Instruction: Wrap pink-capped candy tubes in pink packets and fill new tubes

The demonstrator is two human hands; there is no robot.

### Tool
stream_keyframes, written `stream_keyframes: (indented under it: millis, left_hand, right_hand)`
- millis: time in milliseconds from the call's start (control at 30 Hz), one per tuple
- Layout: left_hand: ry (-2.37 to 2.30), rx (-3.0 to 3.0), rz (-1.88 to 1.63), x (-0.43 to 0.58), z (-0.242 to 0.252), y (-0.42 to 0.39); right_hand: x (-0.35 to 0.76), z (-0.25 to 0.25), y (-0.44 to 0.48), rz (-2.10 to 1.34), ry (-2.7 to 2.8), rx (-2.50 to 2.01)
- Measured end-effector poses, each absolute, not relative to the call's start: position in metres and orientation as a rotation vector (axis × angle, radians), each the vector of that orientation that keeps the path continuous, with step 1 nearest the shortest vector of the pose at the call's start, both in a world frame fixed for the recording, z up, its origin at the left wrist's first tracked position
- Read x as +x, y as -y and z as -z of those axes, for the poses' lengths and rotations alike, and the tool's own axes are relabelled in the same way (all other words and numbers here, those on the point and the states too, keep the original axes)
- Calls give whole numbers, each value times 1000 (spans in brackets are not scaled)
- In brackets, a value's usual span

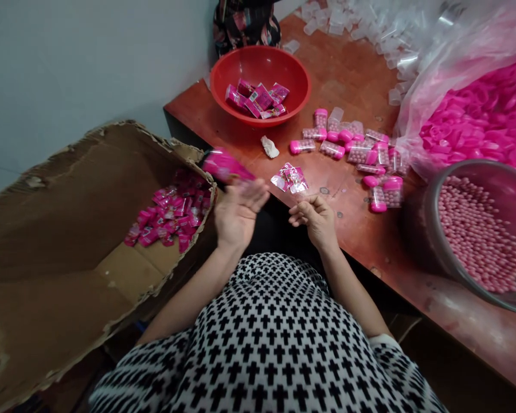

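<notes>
Roughly: left hand (238, 209) spread open, blurred pink packet (226, 166) at fingertips over cardboard box (69, 189) rim. Right hand (316, 221) fingertips pressed together at surface (348, 80) near edge, just below wrappers (290, 178).

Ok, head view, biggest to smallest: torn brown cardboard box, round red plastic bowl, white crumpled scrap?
1. Torn brown cardboard box, also nearest the camera.
2. Round red plastic bowl.
3. White crumpled scrap.

Glossy plastic sachets (290, 179); torn matt cardboard box (69, 241).
</notes>
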State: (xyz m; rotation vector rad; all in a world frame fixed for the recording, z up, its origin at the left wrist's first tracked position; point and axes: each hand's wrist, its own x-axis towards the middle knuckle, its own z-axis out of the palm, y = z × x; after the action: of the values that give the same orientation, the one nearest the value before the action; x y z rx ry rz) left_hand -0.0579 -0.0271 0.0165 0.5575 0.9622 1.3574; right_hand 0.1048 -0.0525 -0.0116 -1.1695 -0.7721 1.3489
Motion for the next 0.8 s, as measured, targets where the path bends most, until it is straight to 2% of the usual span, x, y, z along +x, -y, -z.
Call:
stream_keyframes:
  millis: [67, 133, 367, 500, 633, 800]
  left_hand:
    - [-1048, 552, -1495, -73, -16, 21]
    - [-1141, 633, -1485, -78, -8, 9]
    - [-1530, 1658, -1195, -36, 34, -94]
    - [-1618, 1845, -1037, -25, 49, -137]
    - [-1595, 1881, -1029, -29, 48, -136]
    - [-1352, 2054, -1086, -19, 37, -76]
  right_hand:
    - [111, 12, 53, -1297, 778, -1203]
    - [119, 13, 52, -1247, 768, -1246]
    - [122, 14, 55, -1229, 822, -1313]
    - [121, 14, 59, -1236, 845, -1340]
    - [125, 15, 58, -1215, 844, -1328]
    - [134, 13, 55, -1195, 834, -1347]
